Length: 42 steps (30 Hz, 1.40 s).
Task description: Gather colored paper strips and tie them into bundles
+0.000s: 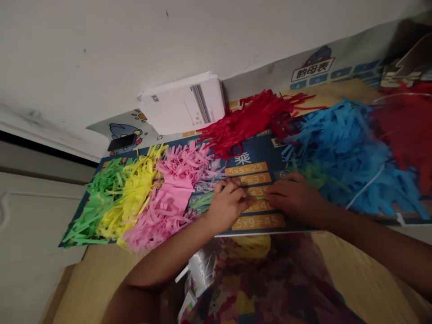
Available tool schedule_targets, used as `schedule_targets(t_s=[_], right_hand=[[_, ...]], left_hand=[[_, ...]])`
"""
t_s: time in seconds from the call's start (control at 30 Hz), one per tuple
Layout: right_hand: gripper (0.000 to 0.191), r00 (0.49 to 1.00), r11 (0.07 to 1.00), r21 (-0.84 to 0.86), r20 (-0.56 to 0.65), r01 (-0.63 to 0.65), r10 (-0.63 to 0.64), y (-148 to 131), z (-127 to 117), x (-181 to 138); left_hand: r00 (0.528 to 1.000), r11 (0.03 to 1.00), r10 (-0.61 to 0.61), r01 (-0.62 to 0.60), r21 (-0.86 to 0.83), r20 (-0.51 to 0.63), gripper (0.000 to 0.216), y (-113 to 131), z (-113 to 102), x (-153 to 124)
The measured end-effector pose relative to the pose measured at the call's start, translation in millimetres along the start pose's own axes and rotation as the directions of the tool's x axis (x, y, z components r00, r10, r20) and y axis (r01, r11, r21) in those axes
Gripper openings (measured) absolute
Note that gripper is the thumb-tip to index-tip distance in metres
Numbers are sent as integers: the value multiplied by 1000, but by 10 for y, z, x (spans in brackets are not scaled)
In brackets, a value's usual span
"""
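Far to the left of the left grip [227, 204] sits a green paper heap [97, 202], then a yellow heap [135, 189], then a pink heap [172, 198] just beside it. The left grip's fingers are pressed together, pinching a little green strip [259, 198] on the blue number mat [270, 155]. The right grip [293, 200] touches the strip's other end; I cannot tell if it pinches. A blue heap [344, 153] lies right of it.

Entry: I am reading "乘", "5×5=25" and "5×9=45" on the blue mat [270, 155]; "韵母表" on the white label [312, 68] behind it.
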State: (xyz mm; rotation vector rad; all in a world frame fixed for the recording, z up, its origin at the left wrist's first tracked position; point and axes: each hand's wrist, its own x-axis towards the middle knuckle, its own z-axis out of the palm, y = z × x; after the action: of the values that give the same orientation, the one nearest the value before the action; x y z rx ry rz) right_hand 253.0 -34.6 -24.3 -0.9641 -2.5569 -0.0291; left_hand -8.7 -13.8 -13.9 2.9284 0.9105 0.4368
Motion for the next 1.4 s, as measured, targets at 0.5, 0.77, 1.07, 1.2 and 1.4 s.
schedule_targets(t_s=[0.5, 0.77, 1.07, 1.2, 1.4], right_hand=[[25, 940, 822, 468, 63, -325, 336, -613, -467, 14], [38, 740, -169, 873, 479, -457, 472, -869, -360, -58], [30, 537, -294, 934, 358, -205, 763, -1191, -79, -75], [30, 528, -310, 932, 363, -190, 767, -1174, -66, -54], [17, 576, -82, 976, 186, -201, 796, -1111, -51, 110]], left_hand=[[929, 976, 215, -197, 89, -300, 21, 499, -476, -86], [882, 979, 32, -122, -161, -471, 16, 786, -542, -226], [740, 815, -425, 63, -576, -521, 11, 1072, -196, -232], [751, 790, -403, -2, -613, -523, 7, 1043, -168, -232], [722, 819, -419, 39, -572, -550, 5, 920, -88, -203]])
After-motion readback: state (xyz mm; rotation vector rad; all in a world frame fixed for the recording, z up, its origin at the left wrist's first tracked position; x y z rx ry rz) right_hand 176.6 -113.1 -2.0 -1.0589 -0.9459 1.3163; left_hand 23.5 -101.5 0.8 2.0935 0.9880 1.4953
